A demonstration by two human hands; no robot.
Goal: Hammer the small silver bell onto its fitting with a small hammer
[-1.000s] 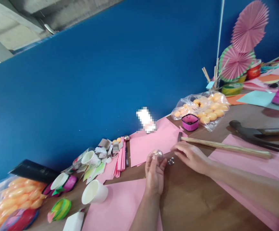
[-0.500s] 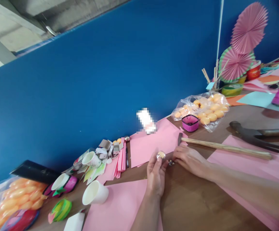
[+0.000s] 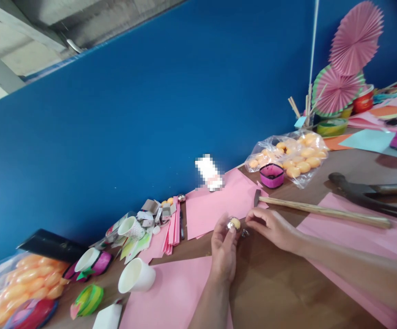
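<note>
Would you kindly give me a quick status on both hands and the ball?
Left hand holds the ball, part silver, part yellow. Right hand nearby, grip unclear. Small shiny bits between hands; small hammer just beyond right hand.

Wall (image 3: 116,119): blue, top edge slanting
Strip (image 3: 313,50): thin, pale, on wall
Ceiling (image 3: 116,20): grey, beamed, upper left
Surface (image 3: 273,292): brown, against wall

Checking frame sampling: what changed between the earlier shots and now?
The left hand has shifted slightly right, toward the right hand, and turned the silver ball it holds so its yellow patch shows more. The right hand dipped to the small silver bits, then rose slightly; whether it took any, I can't tell. The claw hammer and white cup stayed put.
</note>
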